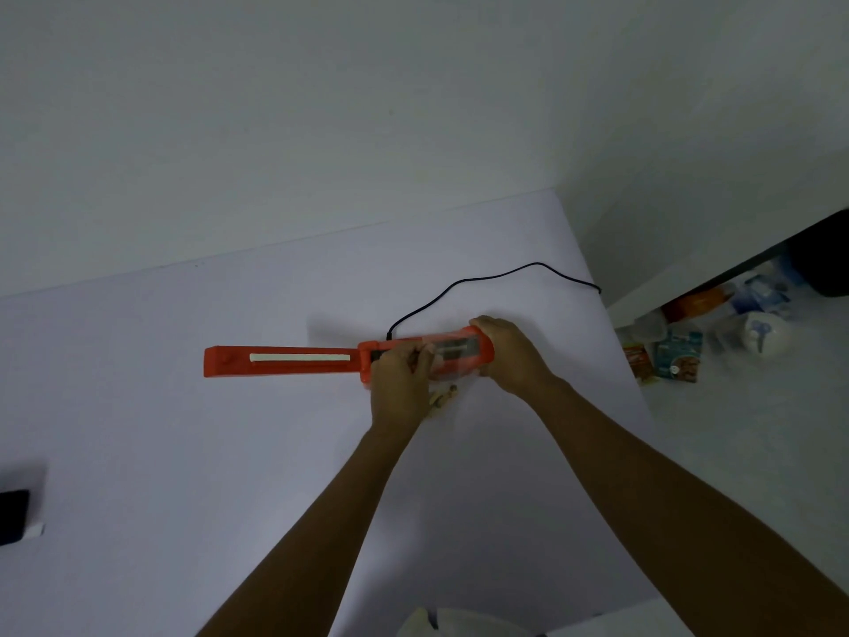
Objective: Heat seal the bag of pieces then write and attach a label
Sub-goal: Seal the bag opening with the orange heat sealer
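An orange heat sealer (pixel 285 360) lies on the white table (pixel 183 452), its long arm with a pale strip reaching left. A clear plastic bag (pixel 455 358) is stretched over the sealer's right end. Small tan pieces (pixel 443 390) show in the bag's near part, just below the sealer. My left hand (pixel 399 383) pinches the bag's left edge. My right hand (pixel 505 356) grips the bag's right edge at the sealer's right end. No label or pen is visible.
A black power cord (pixel 482 278) runs from the sealer over the table's right edge. A black object (pixel 14 517) sits at the far left edge. White material (pixel 436 622) shows at the bottom. Packets and clutter (pixel 680 356) lie on the floor to the right.
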The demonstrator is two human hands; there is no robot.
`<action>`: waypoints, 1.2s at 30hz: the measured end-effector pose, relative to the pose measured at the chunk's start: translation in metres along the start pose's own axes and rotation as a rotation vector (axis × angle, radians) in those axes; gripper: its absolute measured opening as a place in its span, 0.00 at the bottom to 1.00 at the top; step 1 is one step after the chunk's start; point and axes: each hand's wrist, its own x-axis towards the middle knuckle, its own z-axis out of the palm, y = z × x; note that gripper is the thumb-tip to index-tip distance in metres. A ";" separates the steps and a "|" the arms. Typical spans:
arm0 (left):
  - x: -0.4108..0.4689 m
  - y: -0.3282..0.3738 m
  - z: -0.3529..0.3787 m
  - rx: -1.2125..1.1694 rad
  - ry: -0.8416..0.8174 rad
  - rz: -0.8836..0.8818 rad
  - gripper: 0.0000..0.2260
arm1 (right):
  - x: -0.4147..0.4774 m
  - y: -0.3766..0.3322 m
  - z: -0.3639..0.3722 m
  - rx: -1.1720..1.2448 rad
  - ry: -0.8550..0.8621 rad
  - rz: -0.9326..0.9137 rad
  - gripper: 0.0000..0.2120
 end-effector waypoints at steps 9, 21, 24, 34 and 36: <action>-0.008 0.008 -0.019 -0.089 0.022 0.055 0.07 | -0.014 -0.019 -0.013 0.170 -0.017 0.043 0.31; -0.066 0.011 -0.132 -0.435 -0.062 -0.078 0.09 | -0.101 -0.101 0.020 0.913 -0.152 0.075 0.28; -0.081 0.001 -0.171 -0.460 -0.002 -0.123 0.08 | -0.120 -0.139 0.046 1.080 -0.372 0.057 0.20; -0.117 -0.076 -0.295 -0.490 0.194 -0.178 0.08 | -0.142 -0.267 0.142 0.967 -0.347 0.138 0.10; -0.117 -0.097 -0.319 -0.505 0.210 -0.192 0.08 | -0.142 -0.291 0.160 0.941 -0.339 0.153 0.09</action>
